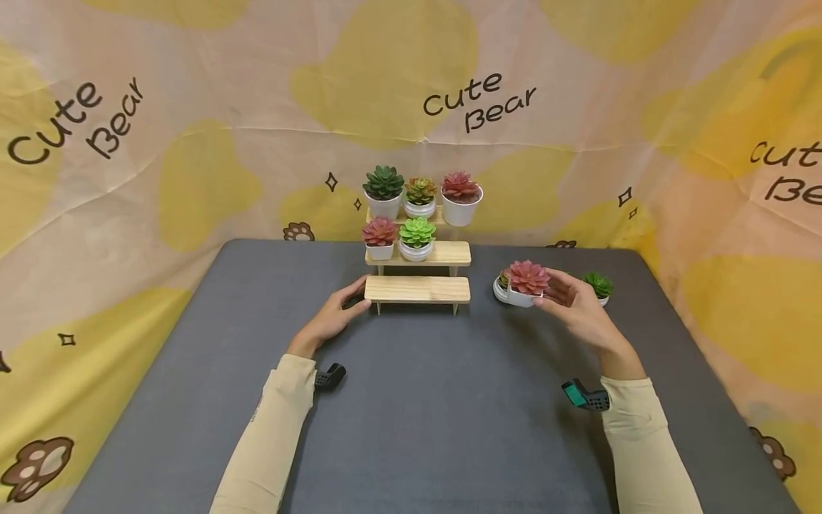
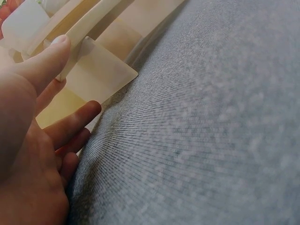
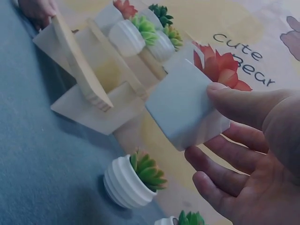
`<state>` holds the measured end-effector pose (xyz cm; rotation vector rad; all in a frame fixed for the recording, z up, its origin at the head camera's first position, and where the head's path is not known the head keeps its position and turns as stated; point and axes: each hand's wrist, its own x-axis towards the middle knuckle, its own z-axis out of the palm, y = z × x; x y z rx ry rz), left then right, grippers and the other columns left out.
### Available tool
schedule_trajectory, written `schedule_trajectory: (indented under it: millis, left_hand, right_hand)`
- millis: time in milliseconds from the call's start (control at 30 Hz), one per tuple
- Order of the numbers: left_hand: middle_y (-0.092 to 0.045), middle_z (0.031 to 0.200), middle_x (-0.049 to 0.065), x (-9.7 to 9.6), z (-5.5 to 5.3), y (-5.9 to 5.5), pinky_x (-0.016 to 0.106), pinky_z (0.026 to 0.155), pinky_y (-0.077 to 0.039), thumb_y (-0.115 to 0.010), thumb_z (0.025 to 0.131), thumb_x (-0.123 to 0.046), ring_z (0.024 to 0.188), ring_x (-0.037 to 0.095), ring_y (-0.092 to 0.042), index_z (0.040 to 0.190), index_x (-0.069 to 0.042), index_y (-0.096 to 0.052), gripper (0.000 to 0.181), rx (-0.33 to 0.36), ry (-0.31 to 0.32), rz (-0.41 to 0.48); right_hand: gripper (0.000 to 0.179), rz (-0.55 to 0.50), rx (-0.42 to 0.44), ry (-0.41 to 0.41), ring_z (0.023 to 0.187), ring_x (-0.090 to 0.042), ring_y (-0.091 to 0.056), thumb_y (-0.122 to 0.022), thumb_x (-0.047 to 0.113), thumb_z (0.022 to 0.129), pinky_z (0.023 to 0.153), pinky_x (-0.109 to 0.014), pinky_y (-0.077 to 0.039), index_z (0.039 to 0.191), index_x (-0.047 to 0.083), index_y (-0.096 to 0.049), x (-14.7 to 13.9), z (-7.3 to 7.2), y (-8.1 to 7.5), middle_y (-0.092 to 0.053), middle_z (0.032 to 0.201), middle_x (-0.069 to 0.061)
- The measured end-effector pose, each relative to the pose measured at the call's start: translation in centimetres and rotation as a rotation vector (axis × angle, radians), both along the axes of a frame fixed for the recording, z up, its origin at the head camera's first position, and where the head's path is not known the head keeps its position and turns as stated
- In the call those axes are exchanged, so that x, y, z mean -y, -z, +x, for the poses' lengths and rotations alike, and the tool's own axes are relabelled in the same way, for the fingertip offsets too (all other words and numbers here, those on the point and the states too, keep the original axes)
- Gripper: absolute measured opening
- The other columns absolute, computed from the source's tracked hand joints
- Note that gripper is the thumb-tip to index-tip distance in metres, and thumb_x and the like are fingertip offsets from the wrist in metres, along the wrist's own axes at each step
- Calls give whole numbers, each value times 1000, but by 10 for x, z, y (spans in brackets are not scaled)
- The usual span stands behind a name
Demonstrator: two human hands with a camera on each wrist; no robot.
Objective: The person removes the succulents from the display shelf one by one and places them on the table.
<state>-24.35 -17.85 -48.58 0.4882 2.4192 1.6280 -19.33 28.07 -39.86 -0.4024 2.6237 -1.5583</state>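
My right hand (image 1: 583, 308) pinches a square white pot with a red succulent (image 1: 528, 280), raised off the table in the right wrist view, thumb on one side and fingers on the other. Partly hidden behind it is a round ribbed white pot with a green-orange succulent (image 3: 129, 182). My left hand (image 1: 329, 318) holds the left end of the lowest step of a three-tier wooden stand (image 1: 417, 289), thumb at the front corner. That lowest step is bare. On the middle step sit a pink succulent (image 1: 379, 234) and a bright green one (image 1: 417, 234).
Three potted succulents stand on the top step: dark green (image 1: 384, 187), green-orange (image 1: 420, 194) and red (image 1: 461, 191). Another green succulent (image 1: 599, 285) is behind my right hand. The grey table (image 1: 424, 414) meets a patterned cloth backdrop (image 1: 257, 86).
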Motion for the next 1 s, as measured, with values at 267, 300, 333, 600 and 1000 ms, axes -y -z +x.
schedule_trajectory:
  millis: [267, 300, 333, 600, 1000]
  left_hand:
    - [-37, 160, 24, -4, 13, -21, 57, 125, -17, -58, 104, -16, 153, 40, -27, 159, -3, -29, 64, 40, -1, 3]
    - [-37, 160, 24, -4, 13, -21, 57, 125, -17, -58, 104, -16, 153, 40, -27, 159, -3, -29, 64, 43, 0, 3]
    - [-37, 160, 24, -4, 13, -21, 57, 125, -18, -58, 104, -16, 153, 40, -27, 159, -3, -29, 64, 43, 1, 2]
    - [-39, 158, 26, -1, 0, -2, 59, 124, -18, -56, 104, -13, 152, 42, -29, 159, -1, -27, 63, 13, -1, -10]
    - [-44, 157, 21, 2, -7, 9, 57, 125, -19, -59, 103, -20, 151, 37, -32, 160, -10, -31, 64, -2, -3, 6]
  right_hand:
    - [66, 25, 78, 1, 139, -45, -44, -60, 17, 103, 88, -2, -42, 157, -4, -28, -11, -2, 5, -39, 156, -30]
    - [66, 26, 84, -2, 137, -43, -46, -60, 17, 103, 88, -2, -43, 157, -4, -28, -12, -2, 6, -38, 156, -30]
    - [66, 27, 89, -5, 136, -38, -49, -60, 17, 103, 88, -3, -43, 157, -4, -28, -13, -2, 7, -39, 156, -30]
    - [64, -48, 119, -59, 110, 17, -51, -60, 13, 102, 90, -6, -47, 155, -8, -29, -22, -7, 18, -38, 153, -31]
    - [67, -62, 180, -158, 108, 15, -54, -63, 5, 99, 89, -12, -51, 153, -14, -27, -24, -15, 35, -36, 151, -39]
